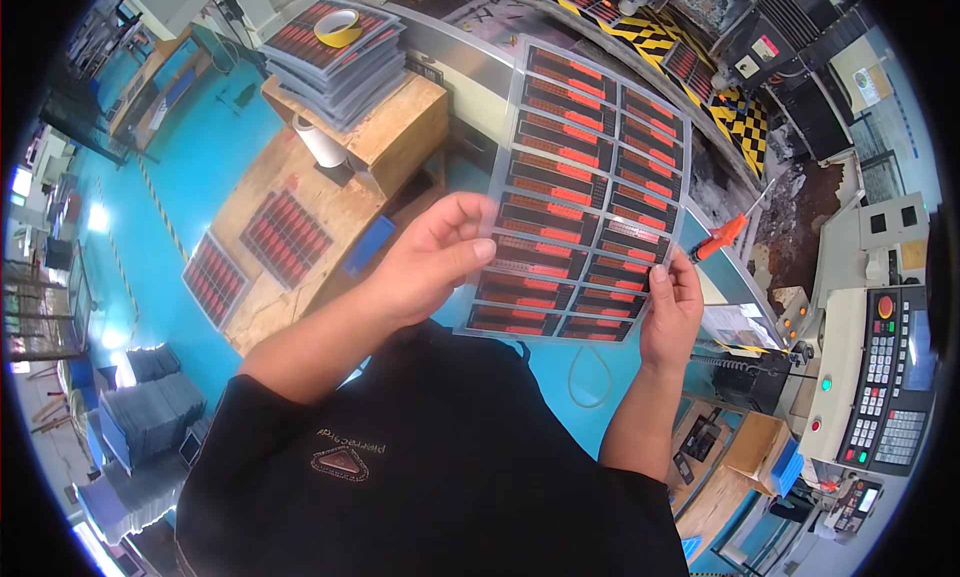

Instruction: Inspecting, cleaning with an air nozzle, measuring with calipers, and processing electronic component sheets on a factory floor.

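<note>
Both hands hold up a clear-edged sheet (601, 202) printed with two columns of black and red rectangular panels. It is tilted in front of my chest. My left hand (432, 265) grips its left edge, thumb in front and fingers partly hidden behind. My right hand (672, 312) pinches the lower right edge, with the thumb on the face. Just beyond the right hand is an orange-handled tool (722, 239) with a thin metal tip; whether the fingers touch it I cannot tell.
Left, a wooden bench (262, 312) bears two similar sheets and a white roll (318, 143). A sheet stack (335, 72) topped by yellow tape (338, 28) sits on a wooden box (408, 125). Right stand a machine with striped edging (738, 137) and a control panel (885, 397).
</note>
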{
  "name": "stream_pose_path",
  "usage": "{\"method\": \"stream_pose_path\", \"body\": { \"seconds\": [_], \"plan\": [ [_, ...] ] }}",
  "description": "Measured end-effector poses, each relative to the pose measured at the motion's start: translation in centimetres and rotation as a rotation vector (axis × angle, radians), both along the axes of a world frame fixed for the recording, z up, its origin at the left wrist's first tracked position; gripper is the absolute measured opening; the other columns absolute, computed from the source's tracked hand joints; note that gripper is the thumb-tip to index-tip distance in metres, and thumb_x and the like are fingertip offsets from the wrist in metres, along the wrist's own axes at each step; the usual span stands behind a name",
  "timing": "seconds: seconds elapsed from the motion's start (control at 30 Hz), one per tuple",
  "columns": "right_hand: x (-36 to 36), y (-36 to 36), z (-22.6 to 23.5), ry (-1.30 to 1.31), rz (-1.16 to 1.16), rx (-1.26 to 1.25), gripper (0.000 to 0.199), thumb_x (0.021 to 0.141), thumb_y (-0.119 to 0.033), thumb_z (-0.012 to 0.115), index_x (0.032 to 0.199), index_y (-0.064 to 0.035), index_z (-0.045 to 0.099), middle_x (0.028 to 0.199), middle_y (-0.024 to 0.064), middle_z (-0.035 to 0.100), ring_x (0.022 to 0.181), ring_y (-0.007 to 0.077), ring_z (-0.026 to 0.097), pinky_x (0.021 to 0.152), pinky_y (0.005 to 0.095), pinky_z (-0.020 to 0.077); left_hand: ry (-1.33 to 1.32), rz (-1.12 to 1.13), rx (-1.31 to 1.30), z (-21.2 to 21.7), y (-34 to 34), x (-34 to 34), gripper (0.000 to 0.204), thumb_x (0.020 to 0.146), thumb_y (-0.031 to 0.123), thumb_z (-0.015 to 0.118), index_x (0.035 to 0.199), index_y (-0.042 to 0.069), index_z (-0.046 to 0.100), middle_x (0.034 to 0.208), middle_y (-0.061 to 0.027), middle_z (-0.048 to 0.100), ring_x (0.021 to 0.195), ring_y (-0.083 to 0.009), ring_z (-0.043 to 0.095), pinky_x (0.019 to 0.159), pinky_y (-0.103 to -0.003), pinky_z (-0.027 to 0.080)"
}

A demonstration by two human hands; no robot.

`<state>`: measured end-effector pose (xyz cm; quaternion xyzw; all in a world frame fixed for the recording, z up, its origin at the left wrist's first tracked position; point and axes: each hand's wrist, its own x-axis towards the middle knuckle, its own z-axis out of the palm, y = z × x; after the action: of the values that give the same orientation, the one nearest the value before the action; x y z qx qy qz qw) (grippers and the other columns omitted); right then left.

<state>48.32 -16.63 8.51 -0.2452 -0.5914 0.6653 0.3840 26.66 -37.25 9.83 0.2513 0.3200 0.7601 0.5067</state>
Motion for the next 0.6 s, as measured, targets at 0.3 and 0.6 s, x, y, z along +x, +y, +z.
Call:
{"method": "stream_pose_path", "body": {
  "seconds": [0.3,0.6],
  "plan": [
    [0.4,0.1,-0.1,-0.176,-0.061,0.082,0.041,0.094,-0.01,0.06,0.131,0.0043,0.051,0.124,0.012,0.06,0.113,0.017,0.057,0.098,0.0311,0.0435,-0.034,-0.012,0.0,-0.4,0.5,0.2,0.023,0.093,0.007,0.062,0.115,0.008,0.056,0.104,-0.0004,0.064,0.087,-0.0072,0.058,0.071,-0.022,0.044],
    [-4.0,-4.1,6.4,-0.387,0.079,1.07,0.033,0.083,-0.013,0.071,0.113,-0.0023,0.066,0.118,0.0152,0.062,0.106,0.0323,0.06,0.092,0.0393,0.0476,0.01,0.005,-0.157,0.6,1.7,2.1,0.021,0.092,0.006,0.063,0.112,0.005,0.059,0.098,0.0001,0.065,0.08,-0.0039,0.056,0.068,-0.02,0.043]
  ]
}}
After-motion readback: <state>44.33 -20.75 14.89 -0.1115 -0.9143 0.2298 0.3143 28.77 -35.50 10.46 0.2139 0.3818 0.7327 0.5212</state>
